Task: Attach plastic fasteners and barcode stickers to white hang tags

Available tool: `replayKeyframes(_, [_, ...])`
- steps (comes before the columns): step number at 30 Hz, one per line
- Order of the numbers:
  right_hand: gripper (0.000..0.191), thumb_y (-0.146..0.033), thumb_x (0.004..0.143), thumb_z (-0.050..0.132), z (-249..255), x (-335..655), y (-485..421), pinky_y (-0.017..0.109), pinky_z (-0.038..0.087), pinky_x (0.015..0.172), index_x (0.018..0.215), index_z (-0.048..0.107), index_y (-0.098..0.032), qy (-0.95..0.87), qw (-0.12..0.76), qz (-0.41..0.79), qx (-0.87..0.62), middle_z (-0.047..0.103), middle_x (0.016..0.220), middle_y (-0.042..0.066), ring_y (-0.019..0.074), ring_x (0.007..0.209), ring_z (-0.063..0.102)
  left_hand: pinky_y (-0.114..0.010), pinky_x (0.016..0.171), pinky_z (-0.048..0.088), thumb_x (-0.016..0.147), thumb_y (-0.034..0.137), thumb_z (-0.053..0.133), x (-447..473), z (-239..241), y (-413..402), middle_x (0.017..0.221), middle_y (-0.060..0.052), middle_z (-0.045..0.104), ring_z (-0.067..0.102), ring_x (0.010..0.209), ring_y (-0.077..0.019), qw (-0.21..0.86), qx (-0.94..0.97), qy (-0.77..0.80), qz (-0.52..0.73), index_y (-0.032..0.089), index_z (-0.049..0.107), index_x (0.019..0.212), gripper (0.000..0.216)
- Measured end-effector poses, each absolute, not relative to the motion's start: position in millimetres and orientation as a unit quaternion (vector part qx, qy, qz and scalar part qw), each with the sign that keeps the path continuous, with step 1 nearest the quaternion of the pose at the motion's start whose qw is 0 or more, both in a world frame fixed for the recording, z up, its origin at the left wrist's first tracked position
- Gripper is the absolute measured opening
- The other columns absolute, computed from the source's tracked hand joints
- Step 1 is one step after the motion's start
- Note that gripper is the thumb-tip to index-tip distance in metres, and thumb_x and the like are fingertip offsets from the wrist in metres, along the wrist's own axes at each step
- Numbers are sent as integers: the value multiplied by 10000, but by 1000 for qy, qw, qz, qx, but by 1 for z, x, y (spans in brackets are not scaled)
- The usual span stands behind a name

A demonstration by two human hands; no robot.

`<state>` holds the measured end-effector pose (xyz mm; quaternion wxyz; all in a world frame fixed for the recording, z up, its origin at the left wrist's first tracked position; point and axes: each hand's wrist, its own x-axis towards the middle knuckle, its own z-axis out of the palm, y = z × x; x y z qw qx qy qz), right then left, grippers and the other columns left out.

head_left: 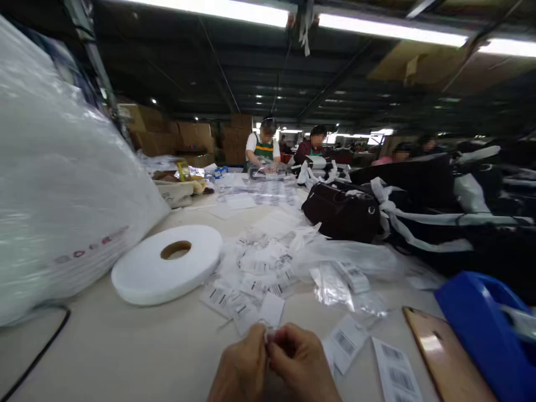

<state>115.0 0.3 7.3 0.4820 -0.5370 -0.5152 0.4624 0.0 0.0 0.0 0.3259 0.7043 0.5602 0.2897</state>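
Head: left hand [240, 367] against right hand [304, 363]

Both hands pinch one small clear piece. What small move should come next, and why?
Probably ease the two grips slightly apart to open the small clear piece: left hand and right hand both pinch it at one spot, and loose barcode labels lie just ahead.

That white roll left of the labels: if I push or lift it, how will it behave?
The roll lies flat on the table, so a push would probably slide it, not roll it. It looks like thin strip wound round a small core, so it is likely light, and lifted by one edge the windings may sag or telescope.
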Motion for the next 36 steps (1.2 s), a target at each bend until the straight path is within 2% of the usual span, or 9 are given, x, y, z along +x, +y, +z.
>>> replayKeyframes(3, [125,-232,627,519,14,127,5,220,369,462,604,619,-159,-507,489,447,-551,593,529,-2,131,497,524,-258,539,279,753,373,327,-17,26,14,553,47,372,387,551,-143,386,662,571,294,226,355,590,222])
replayKeyframes(6, [121,-256,677,531,19,144,12,247,410,529,663,611,-167,-531,496,373,-577,608,575,3,149,543,548,-225,482,244,674,354,409,-34,33,25,526,71,339,327,508,-112,480,608,566,284,213,384,579,172])
replayKeyframes(8, [127,-263,711,520,19,153,16,264,426,569,701,604,-168,-559,482,329,-589,616,627,15,163,588,562,-215,458,217,653,356,435,-43,29,29,494,84,332,311,471,-100,507,592,564,273,207,401,584,168])
replayKeyframes(17, [210,-105,694,458,19,145,17,278,443,646,817,625,-139,-666,382,323,-553,625,782,58,174,709,581,-201,480,244,693,338,488,-58,45,28,514,66,461,384,475,-87,550,538,562,304,168,488,660,173])
replayKeyframes(23, [270,-65,663,558,23,132,14,300,441,754,906,634,-154,-733,282,282,-551,618,895,74,201,844,575,-209,490,263,698,338,515,-61,50,29,525,48,509,438,487,-100,564,526,549,322,169,496,668,173])
replayKeyframes(27, [108,-87,719,582,19,123,13,259,444,714,751,633,-177,-764,245,227,-552,629,862,57,190,834,584,-206,484,264,697,329,525,-60,52,26,519,47,512,427,474,-92,572,515,544,335,164,503,665,169])
replayKeyframes(29, [110,-81,750,562,20,123,14,242,441,679,706,611,-168,-767,245,211,-554,633,809,50,174,781,592,-204,487,270,696,323,528,-61,54,25,525,46,516,429,481,-91,574,508,545,339,164,504,669,163])
replayKeyframes(33, [113,-107,800,517,43,134,23,236,420,598,727,578,-168,-773,253,178,-554,625,694,23,155,652,582,-205,499,288,682,307,562,-62,56,24,543,41,522,421,499,-87,590,515,513,352,152,530,672,159])
replayKeyframes(36, [120,-129,814,494,73,146,31,245,403,592,731,566,-177,-785,262,136,-544,614,690,18,159,653,569,-214,540,327,684,308,589,-62,55,25,597,24,539,441,559,-98,602,541,461,363,142,556,673,170])
